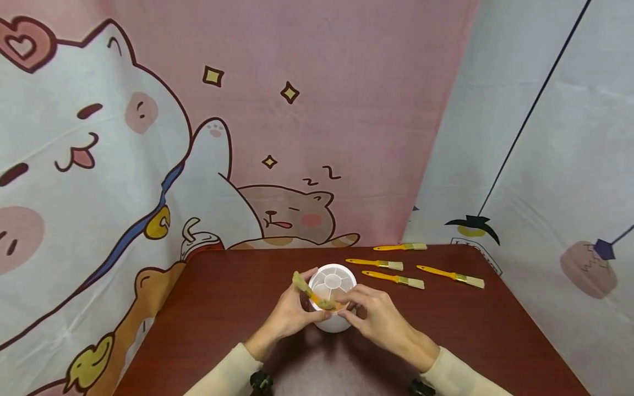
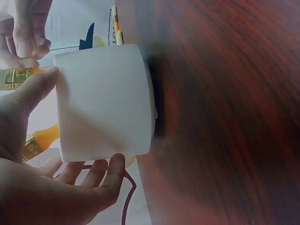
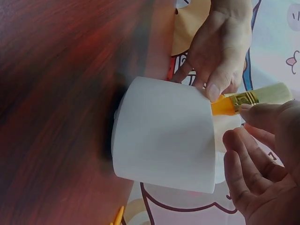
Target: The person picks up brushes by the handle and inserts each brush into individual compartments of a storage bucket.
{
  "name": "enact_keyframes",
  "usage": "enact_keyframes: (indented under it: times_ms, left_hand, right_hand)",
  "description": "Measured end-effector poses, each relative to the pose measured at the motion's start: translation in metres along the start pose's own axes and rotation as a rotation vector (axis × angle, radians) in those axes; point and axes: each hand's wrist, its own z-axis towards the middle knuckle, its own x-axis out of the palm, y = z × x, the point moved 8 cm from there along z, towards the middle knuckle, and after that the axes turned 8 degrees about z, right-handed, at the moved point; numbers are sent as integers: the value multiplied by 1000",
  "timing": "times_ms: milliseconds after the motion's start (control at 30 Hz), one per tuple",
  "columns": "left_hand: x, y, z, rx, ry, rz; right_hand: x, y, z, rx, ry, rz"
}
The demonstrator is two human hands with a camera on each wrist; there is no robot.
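White round plastic holder with divided compartments (image 1: 332,297) stands upright on the dark red-brown wooden counter (image 1: 223,308), near its middle, between both hands.

Left hand (image 1: 292,313): fingers curled against the holder's left wall, thumb at the rim; the grip is closed around the holder, steadying it. Left wrist view confirms thumb (image 2: 35,86) and fingertips bracketing the white wall (image 2: 103,103).

Right hand (image 1: 376,316): grip pinches the yellow-handled flat brush with pale bristles (image 1: 312,294) at the holder's near rim. The brush is tilted, bristle end up and to the left, handle end at the rim. Right wrist view shows its gold ferrule (image 3: 243,99) just beside the fingertips.

Four more yellow-handled flat brushes (image 1: 396,279) lie flat on the counter, behind and right of the holder, apart from it.
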Motion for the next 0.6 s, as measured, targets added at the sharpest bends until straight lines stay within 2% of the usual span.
enact_keyframes:
  times_ms: [367,500,600]
  left_hand:
    - [2,-3,-2,12,-17,40]
    - [5,0,-4,-23,-35,17]
    - [6,1,-8,-61,-80,17]
  right_hand:
    - [-27,-6,0,7,-86,-42]
    - [-39,-13,-2,17,-126,-86]
    - [-48,-21,-5,32,-154,-128]
